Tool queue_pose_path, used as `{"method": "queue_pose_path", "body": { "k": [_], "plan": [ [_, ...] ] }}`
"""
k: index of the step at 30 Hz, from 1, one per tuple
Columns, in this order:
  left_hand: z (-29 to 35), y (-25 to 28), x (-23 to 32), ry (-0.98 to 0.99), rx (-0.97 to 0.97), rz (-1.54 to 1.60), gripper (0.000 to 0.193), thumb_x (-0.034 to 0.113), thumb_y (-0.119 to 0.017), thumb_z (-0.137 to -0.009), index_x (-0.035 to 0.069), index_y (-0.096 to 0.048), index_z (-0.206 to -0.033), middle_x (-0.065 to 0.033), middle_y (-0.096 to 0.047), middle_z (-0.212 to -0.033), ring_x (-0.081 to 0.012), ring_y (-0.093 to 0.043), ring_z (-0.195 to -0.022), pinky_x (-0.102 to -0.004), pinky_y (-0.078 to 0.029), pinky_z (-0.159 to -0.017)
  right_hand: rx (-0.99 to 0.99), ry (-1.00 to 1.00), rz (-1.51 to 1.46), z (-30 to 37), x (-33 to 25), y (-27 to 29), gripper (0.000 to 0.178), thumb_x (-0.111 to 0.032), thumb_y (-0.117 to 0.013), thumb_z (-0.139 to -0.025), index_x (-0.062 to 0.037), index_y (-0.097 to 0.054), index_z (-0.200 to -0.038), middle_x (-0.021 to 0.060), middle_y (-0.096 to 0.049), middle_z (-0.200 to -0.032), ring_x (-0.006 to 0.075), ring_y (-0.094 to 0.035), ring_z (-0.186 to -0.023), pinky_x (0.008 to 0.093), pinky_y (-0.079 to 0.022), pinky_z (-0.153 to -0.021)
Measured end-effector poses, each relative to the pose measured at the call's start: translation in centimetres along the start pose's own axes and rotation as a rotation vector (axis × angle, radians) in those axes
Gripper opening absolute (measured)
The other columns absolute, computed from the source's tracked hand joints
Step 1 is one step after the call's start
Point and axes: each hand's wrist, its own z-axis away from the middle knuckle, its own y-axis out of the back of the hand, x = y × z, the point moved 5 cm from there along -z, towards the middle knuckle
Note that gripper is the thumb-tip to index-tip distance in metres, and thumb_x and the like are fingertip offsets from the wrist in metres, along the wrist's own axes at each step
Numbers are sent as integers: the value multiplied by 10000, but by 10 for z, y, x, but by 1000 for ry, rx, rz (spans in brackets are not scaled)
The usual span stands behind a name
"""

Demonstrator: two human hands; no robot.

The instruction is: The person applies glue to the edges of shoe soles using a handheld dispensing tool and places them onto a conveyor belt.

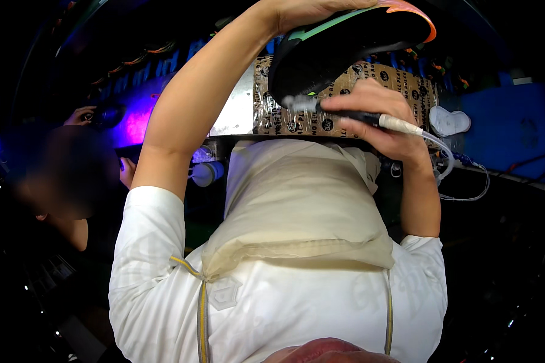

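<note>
The head view looks down a white shirt and a beige apron (297, 206) toward a dark workbench. Far to the left of both hands, a co-worker (60, 175) sits in shadow, one hand (79, 115) raised by a purple glow (136, 124), well apart from the wearer's arms.

The left hand (309, 11) reaches up and forward at the top of the picture, closed on the upper edge of a black shoe (345, 45); how the fingers wrap it cannot be told, since they pass behind the shoe. The shoe hangs tilted just below that hand, sole toward the top right. Its upper is black and smooth, with a thin mint-green stripe running along the side, and the sole edge shows orange and pink at the right end. The rounded dark end points down and left, toward the tool tip.

Just under the shoe, the right hand (375, 112) is wrapped tightly round a slim black handheld tool (345, 115), held nearly level. Its pale bristly tip (297, 103) touches the shoe's lower end, to the left of the knuckles. From the tool's white rear end, right of the hand, a clear tube (442, 151) loops down.

Behind both hands lies a taped brown cardboard panel (399, 78). Right of the right hand rests a white sole-shaped piece (451, 121) on a blue surface (508, 127).
</note>
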Motion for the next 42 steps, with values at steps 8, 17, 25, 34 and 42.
{"method": "queue_pose_path", "body": {
  "k": [8, 17, 25, 34, 42],
  "plan": [
    [8, -1, 11, 84, 51, -402, 571, 515, -520, -1089, 24, -734, -1286, -98, -711, -1276, -159, -622, -1149, -319, -462, -1049, -89, 7, 44, -2, -3, -1, 281, -148, -827, -837, -137, -792, -1116, 7, -646, -825, 201, -606, -812, 348, -458, -795],
    [12, 11, -9, 208, 15, -311, 534, 469, -503, -1106, 58, -660, -1408, -68, -659, -1398, -156, -565, -1279, -308, -411, -1119, -148, 43, 143, -5, -6, -2, 329, -145, -819, -842, -112, -785, -1168, 27, -561, -769, 225, -526, -745, 359, -426, -744],
    [34, 20, -3, 190, 102, -365, 539, 457, -493, -1112, 70, -608, -1469, -58, -607, -1482, -151, -538, -1329, -293, -398, -1139, -144, 77, 274, -13, -5, 2, 313, -170, -817, -847, -126, -783, -1155, 24, -548, -755, 223, -526, -761, 368, -425, -760],
    [90, 60, -2, 24, 344, -25, 585, 475, -472, -1104, -41, -657, -1308, -203, -753, -1112, -251, -766, -932, -365, -634, -853, 75, -138, -43, 11, 14, 22, 312, -66, -783, -847, -23, -771, -1156, 84, -668, -852, 223, -573, -750, 340, -454, -691],
    [131, 226, 159, -408, 390, 171, 813, 641, -334, -1064, -67, -599, -1362, -288, -709, -1198, -384, -722, -1097, -463, -585, -946, 269, -345, -165, 43, 60, -3, 316, -136, -769, -909, 18, -739, -1183, 72, -651, -896, 159, -586, -782, 281, -449, -704]
  ]
}}
